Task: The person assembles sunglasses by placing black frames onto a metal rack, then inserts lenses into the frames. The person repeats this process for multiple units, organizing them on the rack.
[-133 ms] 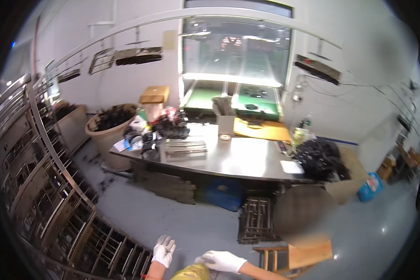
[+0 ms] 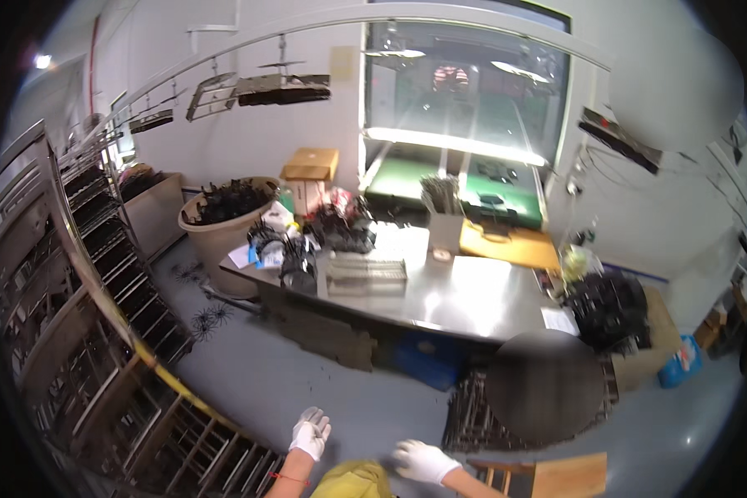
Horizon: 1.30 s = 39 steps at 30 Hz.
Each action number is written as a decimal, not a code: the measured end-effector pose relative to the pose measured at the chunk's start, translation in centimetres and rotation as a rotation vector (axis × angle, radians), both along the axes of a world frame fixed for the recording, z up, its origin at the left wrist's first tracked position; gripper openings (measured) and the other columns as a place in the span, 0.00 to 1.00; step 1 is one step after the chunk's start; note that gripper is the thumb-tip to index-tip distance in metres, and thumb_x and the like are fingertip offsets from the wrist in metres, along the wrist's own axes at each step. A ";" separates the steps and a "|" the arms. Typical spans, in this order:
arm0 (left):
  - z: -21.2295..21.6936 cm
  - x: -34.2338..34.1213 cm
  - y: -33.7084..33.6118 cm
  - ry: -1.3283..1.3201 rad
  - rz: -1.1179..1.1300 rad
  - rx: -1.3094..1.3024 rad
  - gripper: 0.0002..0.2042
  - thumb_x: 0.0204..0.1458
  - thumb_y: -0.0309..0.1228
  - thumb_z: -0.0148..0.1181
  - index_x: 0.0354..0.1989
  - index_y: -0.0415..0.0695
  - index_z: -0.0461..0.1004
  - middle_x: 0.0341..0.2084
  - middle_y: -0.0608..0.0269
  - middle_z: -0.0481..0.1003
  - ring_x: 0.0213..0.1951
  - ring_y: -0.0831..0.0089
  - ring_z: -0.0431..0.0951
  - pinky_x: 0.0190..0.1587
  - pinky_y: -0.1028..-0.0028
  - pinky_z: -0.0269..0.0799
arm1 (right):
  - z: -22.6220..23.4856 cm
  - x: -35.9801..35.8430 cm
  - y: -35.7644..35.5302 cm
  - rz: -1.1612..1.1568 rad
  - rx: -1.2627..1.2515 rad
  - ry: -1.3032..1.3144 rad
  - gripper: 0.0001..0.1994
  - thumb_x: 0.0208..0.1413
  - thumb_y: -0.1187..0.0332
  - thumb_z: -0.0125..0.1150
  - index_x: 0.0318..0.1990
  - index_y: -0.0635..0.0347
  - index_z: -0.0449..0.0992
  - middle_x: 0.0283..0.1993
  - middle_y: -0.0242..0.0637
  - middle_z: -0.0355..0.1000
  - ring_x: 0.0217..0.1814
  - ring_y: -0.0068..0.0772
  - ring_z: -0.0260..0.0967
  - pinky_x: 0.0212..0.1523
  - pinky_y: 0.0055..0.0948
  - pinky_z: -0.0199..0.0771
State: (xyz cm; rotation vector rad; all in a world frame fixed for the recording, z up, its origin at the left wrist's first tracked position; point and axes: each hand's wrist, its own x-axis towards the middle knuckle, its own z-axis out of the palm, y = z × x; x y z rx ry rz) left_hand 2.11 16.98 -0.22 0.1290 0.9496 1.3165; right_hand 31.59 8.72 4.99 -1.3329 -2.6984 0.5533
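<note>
Your gloved left hand [image 2: 310, 433] and right hand [image 2: 422, 460] hang empty, fingers spread; nearest below is a yellow item [image 2: 355, 481]; the table [image 2: 473, 303] sits well ahead, so I judge you're between grasps.

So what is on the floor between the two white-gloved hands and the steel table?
In the head view, mostly bare grey floor separates the left hand and right hand from the shiny steel table; a black wire crate stands to the right.
</note>
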 end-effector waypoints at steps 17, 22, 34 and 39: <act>8.0 -17.7 42.9 0.086 0.769 0.251 0.10 0.63 0.25 0.50 0.50 0.43 0.73 0.39 0.61 0.77 0.30 0.78 0.73 0.29 0.83 0.70 | -0.1 0.1 37.6 -0.201 0.159 0.352 0.20 0.56 0.65 0.62 0.56 0.58 0.73 0.65 0.49 0.65 0.54 0.52 0.73 0.52 0.39 0.77; 19.4 -26.0 51.9 0.472 0.816 0.523 0.15 0.61 0.24 0.51 0.56 0.37 0.68 0.42 0.56 0.77 0.30 0.80 0.70 0.28 0.84 0.65 | 5.5 -8.5 50.6 -0.016 0.109 0.517 0.16 0.56 0.68 0.61 0.53 0.56 0.74 0.60 0.40 0.71 0.45 0.47 0.76 0.42 0.39 0.80; 38.8 -43.5 96.7 0.532 0.675 0.749 0.21 0.61 0.28 0.55 0.63 0.46 0.62 0.50 0.61 0.71 0.34 0.73 0.76 0.34 0.78 0.76 | 12.6 -22.4 65.8 -0.075 0.281 0.495 0.13 0.54 0.76 0.60 0.48 0.59 0.79 0.53 0.47 0.75 0.51 0.48 0.76 0.51 0.37 0.77; 46.8 -47.3 110.4 0.279 0.623 0.830 0.26 0.61 0.38 0.58 0.65 0.49 0.57 0.55 0.61 0.66 0.37 0.69 0.77 0.36 0.75 0.78 | 13.8 -24.6 65.2 -0.447 0.253 0.388 0.14 0.56 0.77 0.59 0.50 0.60 0.78 0.54 0.47 0.75 0.55 0.48 0.74 0.56 0.38 0.74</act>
